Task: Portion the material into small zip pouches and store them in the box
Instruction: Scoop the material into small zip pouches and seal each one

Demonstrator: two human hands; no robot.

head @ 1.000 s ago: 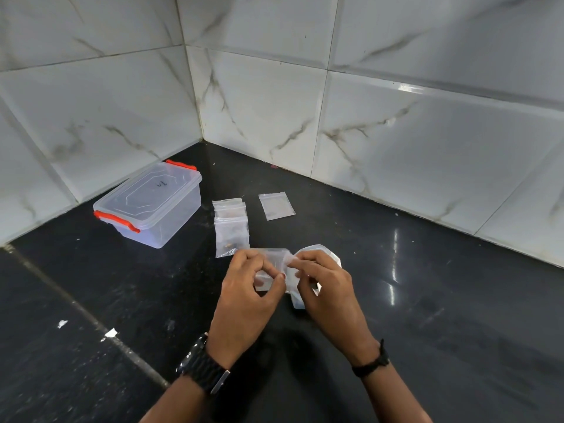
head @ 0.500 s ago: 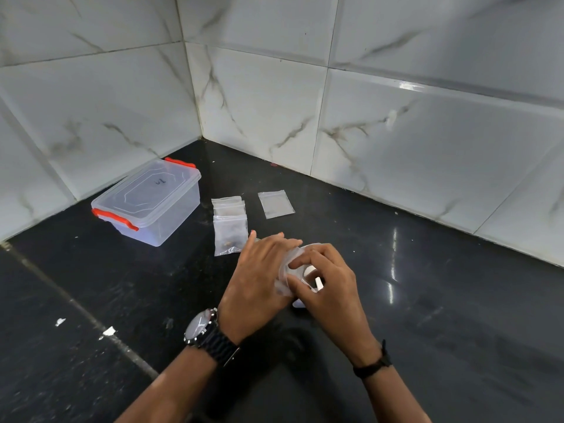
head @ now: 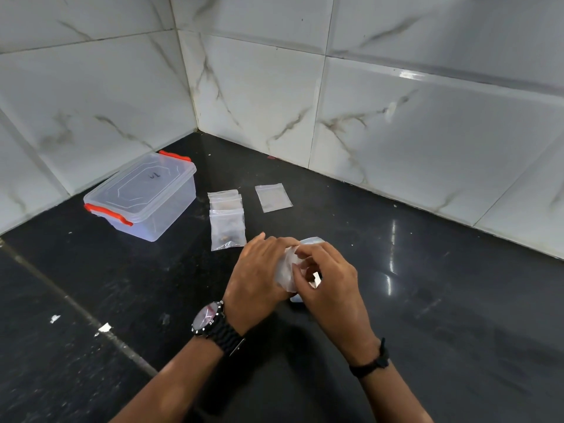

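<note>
- The box (head: pixel 143 195) sits at the far left of the black worktop (head: pixel 457 300), close to the left tiled wall (head: pixel 76 96). It is clear plastic with its lid on and an orange latch at each short end. A small dark handwritten mark shows on the lid, too faint to read. Its long axis runs from near-left to far-right.
- Just right of the box lies a stack of pouches (head: pixel 226 219), overlapping in a column that runs away from the camera. The nearest one holds a little brown material at its near end.
- A single pouch (head: pixel 273 197) lies flat and apart, right of the stack, its long axis pointing away and slightly left.
- The left hand (head: pixel 259 279), a watch (head: pixel 212 319) with a red-tinted dial on its wrist, is wrapped round a clear pouch (head: pixel 285 271), which is held above the worktop between the two hands and stands roughly upright.
- The right hand (head: pixel 328 280), a black band (head: pixel 370 363) at its wrist, pinches the pouch's upper edge with curled fingertips.
- A round clear container (head: pixel 311 241) shows partly behind the hands; its contents cannot be seen.
- Against a second ago — the pouch was stretched sideways between both hands' fingertips; now it is turned upright and the left hand has rolled over to cup it. Box, stack and single pouch lie as before.
</note>
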